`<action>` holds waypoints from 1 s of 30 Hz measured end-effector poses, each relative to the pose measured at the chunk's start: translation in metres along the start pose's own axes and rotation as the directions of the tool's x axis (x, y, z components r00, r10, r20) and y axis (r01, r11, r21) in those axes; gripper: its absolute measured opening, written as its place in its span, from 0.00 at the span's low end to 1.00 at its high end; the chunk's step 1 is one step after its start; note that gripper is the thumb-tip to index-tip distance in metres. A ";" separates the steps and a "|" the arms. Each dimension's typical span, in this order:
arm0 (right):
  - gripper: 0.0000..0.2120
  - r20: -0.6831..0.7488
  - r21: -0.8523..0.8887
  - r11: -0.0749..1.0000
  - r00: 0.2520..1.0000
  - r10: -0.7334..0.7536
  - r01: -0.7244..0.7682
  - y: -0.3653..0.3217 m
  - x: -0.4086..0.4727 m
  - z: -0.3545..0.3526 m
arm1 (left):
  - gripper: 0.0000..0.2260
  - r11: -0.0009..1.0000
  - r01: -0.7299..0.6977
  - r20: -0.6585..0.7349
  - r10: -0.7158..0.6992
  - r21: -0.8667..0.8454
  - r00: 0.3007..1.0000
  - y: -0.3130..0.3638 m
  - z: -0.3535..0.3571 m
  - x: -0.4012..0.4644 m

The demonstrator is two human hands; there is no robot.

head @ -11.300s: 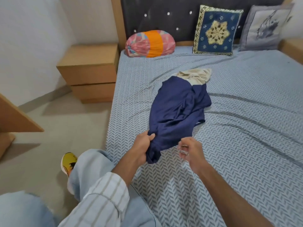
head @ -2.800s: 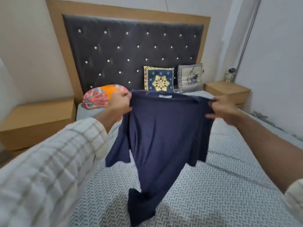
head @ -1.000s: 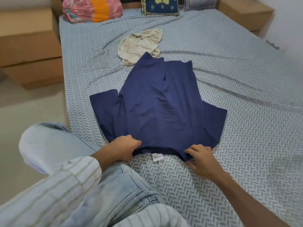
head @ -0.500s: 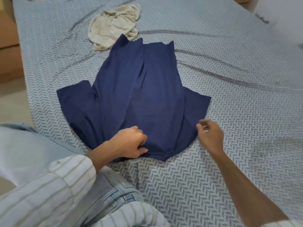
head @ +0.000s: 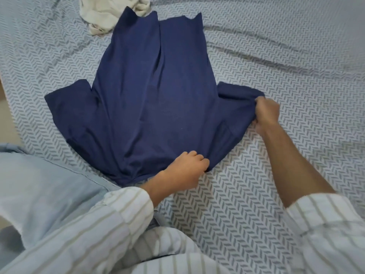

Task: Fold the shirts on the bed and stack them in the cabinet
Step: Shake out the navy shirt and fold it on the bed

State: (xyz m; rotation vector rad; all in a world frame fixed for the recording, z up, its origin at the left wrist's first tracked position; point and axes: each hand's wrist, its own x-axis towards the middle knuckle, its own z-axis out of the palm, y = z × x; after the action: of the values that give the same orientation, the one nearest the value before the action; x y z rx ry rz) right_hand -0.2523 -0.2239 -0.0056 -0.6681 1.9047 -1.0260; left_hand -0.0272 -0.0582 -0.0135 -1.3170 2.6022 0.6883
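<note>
1. Bed: covered by a grey herringbone sheet and carrying both garments. No cabinet is in view.
2. Cream shirt: crumpled at the far edge of the view, just beside the hem of the navy shirt, possibly touching it. It has stayed unfolded in the same heap throughout.
3. Navy shirt: spread flat on the bed, collar toward the person and hem away. A few seconds earlier it hung in the air between both hands; it now lies on the sheet with the left sleeve flat and extended.
4. Left hand: at the near edge of the navy shirt, right of the collar. Half a second ago it sat closer to the collar's centre. Its fingers are curled on the fabric edge; the grip appears clamped on the cloth, acting as an anchor.
5. Right sleeve: bunched and lifted slightly off the sheet, where a moment ago it lay flat.
6. Right hand: half a second ago it hovered just beside the shoulder, holding nothing. Its grip is now closed on the sleeve end.
7. Interpretation: spreading looks complete and the first fold, the right sleeve brought inward across the body, appears to be starting. The cream shirt and all stacking remain to be done.
</note>
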 end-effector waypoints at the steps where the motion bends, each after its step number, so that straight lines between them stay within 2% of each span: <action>1: 0.04 -0.006 0.208 0.977 0.998 0.056 -0.053 -0.001 -0.003 -0.010 | 0.09 0.999 -0.010 0.004 0.011 -0.040 1.000 -0.002 -0.001 0.000; 2: 0.06 -0.008 0.362 0.927 0.994 0.105 -0.095 0.001 -0.005 -0.021 | 0.11 0.996 -0.024 0.011 0.025 -0.081 1.000 -0.003 -0.002 -0.001; 3: 0.08 -0.018 0.438 0.892 0.991 0.135 -0.113 0.006 -0.007 -0.033 | 0.12 0.992 -0.035 0.027 0.038 -0.118 0.999 -0.004 -0.003 -0.001; 6: 0.11 -0.029 0.454 0.878 0.983 0.181 -0.148 0.031 -0.016 -0.059 | 0.11 0.989 -0.056 0.070 0.066 -0.137 0.995 0.001 0.001 0.000; 8: 0.11 -0.014 0.377 0.905 0.976 0.217 -0.196 0.041 -0.016 -0.063 | 0.10 0.993 -0.077 0.076 0.084 -0.091 0.994 0.004 0.007 0.001; 10: 0.06 0.007 0.328 0.921 0.976 0.218 -0.208 0.039 -0.014 -0.060 | 0.09 0.994 -0.085 0.057 0.089 -0.066 0.994 0.005 0.012 0.003; 12: 0.11 0.008 0.258 0.953 0.987 0.160 -0.157 0.032 -0.009 -0.056 | 0.05 0.993 -0.081 0.044 0.086 -0.090 0.995 0.005 0.012 0.004; 14: 0.13 -0.008 0.090 0.990 0.994 0.110 -0.109 0.031 0.001 -0.055 | 0.04 0.987 -0.066 0.046 0.073 -0.144 0.996 0.005 0.009 0.005; 17: 0.07 -0.089 -0.132 0.990 0.995 0.039 -0.050 0.034 0.010 -0.061 | 0.03 0.982 -0.046 0.082 0.062 -0.185 0.995 0.004 0.005 0.008; 20: 0.08 -0.214 -0.324 0.946 0.973 -0.085 0.011 0.037 0.008 -0.070 | 0.06 0.974 -0.022 0.118 0.050 -0.227 0.992 0.002 0.005 0.009; 23: 0.13 -0.187 -0.660 0.745 0.942 -0.280 0.090 0.038 -0.003 -0.062 | 0.06 0.971 -0.030 0.126 0.061 -0.235 0.990 0.000 0.006 0.011; 25: 0.17 -0.076 -0.780 0.573 0.872 -0.484 0.251 0.030 -0.007 -0.048 | 0.06 0.972 -0.046 0.123 0.076 -0.228 0.990 0.001 0.006 0.012; 27: 0.17 0.128 -0.781 0.396 0.745 -0.655 0.483 0.022 -0.005 -0.029 | 0.06 0.971 -0.043 0.137 0.076 -0.234 0.988 0.001 0.006 0.015; 28: 0.17 0.257 -0.748 0.314 0.691 -0.675 0.584 0.018 -0.003 -0.019 | 0.06 0.970 -0.036 0.148 0.073 -0.241 0.986 0.000 0.006 0.016; 30: 0.15 0.478 -0.680 0.203 0.636 -0.606 0.705 0.011 0.006 0.000 | 0.03 0.960 -0.002 0.172 0.052 -0.280 0.984 -0.001 0.005 0.019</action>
State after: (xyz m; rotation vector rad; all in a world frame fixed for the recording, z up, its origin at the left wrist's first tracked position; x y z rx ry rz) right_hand -0.2556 -0.2225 -0.0180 -2.2556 1.9431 -0.3810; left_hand -0.0383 -0.0705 -0.0247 -1.2245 2.4507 1.1570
